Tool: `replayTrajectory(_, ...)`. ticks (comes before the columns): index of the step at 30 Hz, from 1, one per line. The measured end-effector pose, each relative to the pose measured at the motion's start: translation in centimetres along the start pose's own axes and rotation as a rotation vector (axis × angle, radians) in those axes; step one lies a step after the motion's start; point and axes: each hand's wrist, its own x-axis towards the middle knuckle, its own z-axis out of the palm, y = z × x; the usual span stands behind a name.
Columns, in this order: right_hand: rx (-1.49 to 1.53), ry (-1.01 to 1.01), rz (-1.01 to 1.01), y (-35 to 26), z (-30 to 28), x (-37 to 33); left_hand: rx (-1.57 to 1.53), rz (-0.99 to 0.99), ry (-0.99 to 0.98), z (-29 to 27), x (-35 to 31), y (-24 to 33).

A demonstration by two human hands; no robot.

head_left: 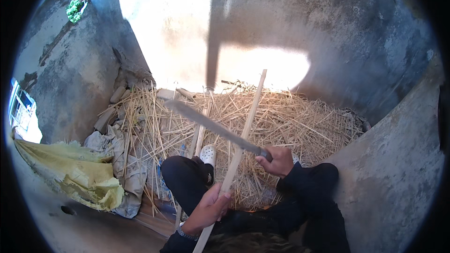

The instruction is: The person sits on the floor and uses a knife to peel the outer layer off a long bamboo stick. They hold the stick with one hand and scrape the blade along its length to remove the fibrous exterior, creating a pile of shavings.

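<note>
My left hand (210, 208) is closed round the lower part of a long pale strip of split wood or bamboo (248, 121), which slants up and away to the right. In my right hand (276, 161) is the dark handle of a long-bladed knife (206, 122). Its blade points up to the left and crosses the strip above my left hand. Whether the edge touches the strip, I cannot tell. A bracelet circles my left wrist.
Straw-like shavings and thin strips (300, 117) cover the floor up to the sunlit wall (164, 33). A torn yellow cloth (79, 173) and grey sacking (133, 182) lie at left. My foot wears a white clog (208, 154). A concrete wall (393, 168) slopes at right.
</note>
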Motion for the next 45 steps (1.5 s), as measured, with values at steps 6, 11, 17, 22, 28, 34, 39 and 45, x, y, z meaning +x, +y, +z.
replayTrajectory(6,-0.117,-0.038,-0.317,-0.2,-1.7,-0.6,0.020,-0.028,-0.038,0.7,-0.5,-0.9)
replayTrajectory(11,-0.260,0.063,0.064,5.3,-1.3,3.4,-0.039,-0.114,-0.079,0.9,-1.8,-2.2)
replayTrajectory(17,-0.037,-0.013,-0.264,-0.2,0.1,-1.2,-0.047,-0.056,-0.048,-0.2,-0.1,-1.9)
replayTrajectory(22,-0.115,0.071,-0.328,2.4,-1.4,3.7,-0.034,-0.012,-0.049,0.1,-0.7,-1.5)
replayTrajectory(28,-0.162,0.029,0.018,5.1,-0.7,3.9,-0.017,-0.083,-0.031,0.2,-1.2,-1.9)
replayTrajectory(34,-0.055,0.044,-0.256,3.7,0.0,0.9,0.021,-0.076,-0.046,0.6,-0.8,-1.4)
replayTrajectory(39,-0.298,0.000,0.191,9.1,-0.9,5.9,-0.043,-0.103,-0.097,1.2,-1.9,-2.6)
replayTrajectory(45,-0.067,0.036,-0.122,4.6,0.3,0.8,0.010,-0.063,-0.061,0.0,-0.1,-2.1)
